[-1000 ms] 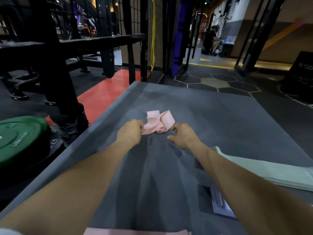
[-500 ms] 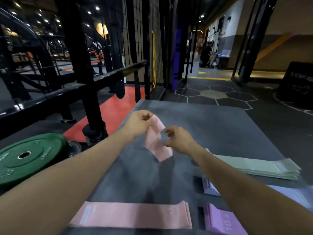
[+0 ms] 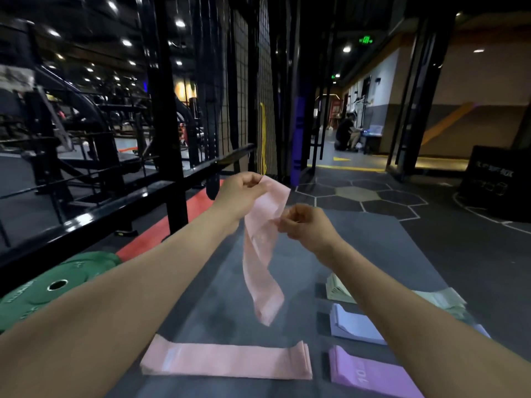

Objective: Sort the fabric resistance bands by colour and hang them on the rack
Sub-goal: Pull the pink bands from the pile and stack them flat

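A dim gym with black steel frames and a wire-mesh wall lies behind a grey mat point(image 3: 373, 248) spread on the floor. Above the mat, one pale pink band point(image 3: 260, 254) hangs twisted in the air, held by both hands: the left hand point(image 3: 240, 193) pinches its top end with curled fingers, and the right hand point(image 3: 309, 225) pinches its edge just below, fingers also curled. Four flat piles lie on the mat: one pink pile point(image 3: 227, 360) at the near edge under the hanging band, and to its right a column of three, a green pile point(image 3: 439, 297) farthest, a lavender-blue pile point(image 3: 355, 326) in the middle, and a purple pile point(image 3: 370, 374) nearest. How many bands each pile holds cannot be told. One green weight plate point(image 3: 43, 288) rests on the floor to the left of the mat, beside a black rack bar point(image 3: 138, 196).
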Demonstrator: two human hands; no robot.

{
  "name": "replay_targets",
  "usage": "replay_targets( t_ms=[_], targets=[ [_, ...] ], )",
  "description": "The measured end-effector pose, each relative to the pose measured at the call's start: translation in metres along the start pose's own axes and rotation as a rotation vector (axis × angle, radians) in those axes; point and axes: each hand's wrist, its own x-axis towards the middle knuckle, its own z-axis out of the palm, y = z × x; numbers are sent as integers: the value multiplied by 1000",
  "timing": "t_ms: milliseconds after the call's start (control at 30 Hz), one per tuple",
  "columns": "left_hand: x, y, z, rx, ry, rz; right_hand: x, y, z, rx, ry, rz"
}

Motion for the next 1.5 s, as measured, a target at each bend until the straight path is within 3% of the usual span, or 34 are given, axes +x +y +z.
replay_targets(
  t_ms=[300, 500, 700, 867, 1067, 1267, 1500],
  targets=[
    [-44, 44, -6, -39, -13, -7, -40, -42, -8, -19, 27, -115],
    [-76, 53, -5, -76, -54, -67, -67, -52, -15, -159, 80, -172],
    [-114, 51, -15, 74, -250, -112, -106, -47, -21, -297, 54, -203],
    [-139, 58, -29, 446, -328, 6, -133, -50, -25, -235, -115, -170],
    [-164, 63, -32, 663, -439, 116, -151, -52, -16, -356, -409, -174],
    [-186, 57, -43, 604, -268, 183, -171, -37, -7, -421, -462, -126],
    [-203, 31, -55, 830, 116, 191, -182, -27, 2, -673, -68, -176]
  ],
)
